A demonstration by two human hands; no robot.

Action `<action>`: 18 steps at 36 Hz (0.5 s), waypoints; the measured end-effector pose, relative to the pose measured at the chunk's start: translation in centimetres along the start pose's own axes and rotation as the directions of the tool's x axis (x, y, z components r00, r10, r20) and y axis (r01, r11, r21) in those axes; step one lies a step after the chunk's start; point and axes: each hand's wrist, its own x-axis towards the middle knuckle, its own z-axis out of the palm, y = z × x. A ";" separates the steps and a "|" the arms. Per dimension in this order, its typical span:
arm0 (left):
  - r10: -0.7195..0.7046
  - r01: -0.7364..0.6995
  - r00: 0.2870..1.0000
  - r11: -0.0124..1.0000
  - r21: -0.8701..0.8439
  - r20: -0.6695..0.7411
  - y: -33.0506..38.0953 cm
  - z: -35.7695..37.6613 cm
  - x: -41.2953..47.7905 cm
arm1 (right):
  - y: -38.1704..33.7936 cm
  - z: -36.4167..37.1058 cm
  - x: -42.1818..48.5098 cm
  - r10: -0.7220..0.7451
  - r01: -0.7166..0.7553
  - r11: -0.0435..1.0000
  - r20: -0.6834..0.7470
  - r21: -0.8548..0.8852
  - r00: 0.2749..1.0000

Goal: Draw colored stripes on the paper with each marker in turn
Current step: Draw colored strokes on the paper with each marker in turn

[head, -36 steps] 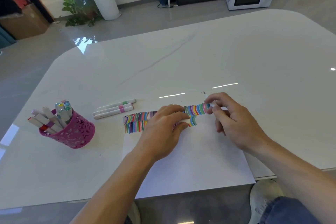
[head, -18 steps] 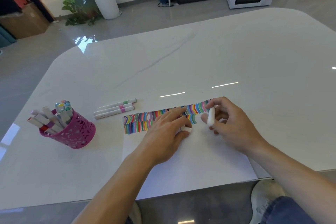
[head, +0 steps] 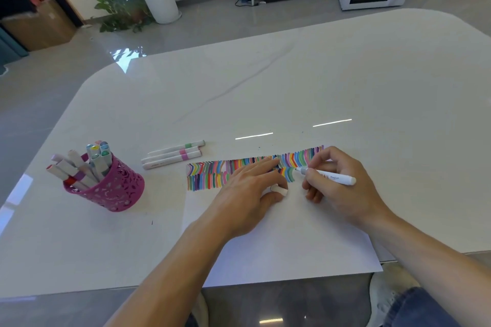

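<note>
White table (head: 345, 74) w/ rounded corners. Paper (head: 292, 241) lies at its near edge, centre-right. Stripes (head: 212, 175) in 2 rows along paper's far edge. Left hand (head: 249, 194) rests on paper, fingers flat over stripes, thumb pinching white cap (head: 281, 190) vs forefinger. Right hand (head: 342, 188) curled round uncapped white marker (head: 326, 176), tip at right end of lower row. Pink cup (head: 114, 188) of markers stands well left of paper. 3 loose markers (head: 174, 154) lie side by side btw cup and paper.

Left desk (head: 79, 247): pink marker cup (head: 114, 188) and three loose markers (head: 174, 154) are blocking.
Far desk: is lying open.
</note>
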 end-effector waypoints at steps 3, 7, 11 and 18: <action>0.007 -0.007 1.000 1.000 -0.011 -0.006 0.0 0.1 0.0 | 0.3 0.1 0.2 0.010 -0.010 1.000 -0.022 -0.013 1.000; 0.006 -0.006 1.000 1.000 -0.011 -0.011 0.0 0.1 0.0 | 0.4 0.2 0.3 0.004 -0.004 1.000 -0.026 -0.022 1.000; 0.009 -0.009 1.000 1.000 -0.003 -0.010 0.1 0.0 0.0 | 0.4 0.1 0.1 -0.004 0.003 1.000 -0.035 -0.031 0.999; 0.014 -0.014 1.000 1.000 -0.008 -0.004 0.0 0.0 0.0 | 0.4 0.2 0.3 0.014 -0.015 0.999 -0.031 -0.041 0.999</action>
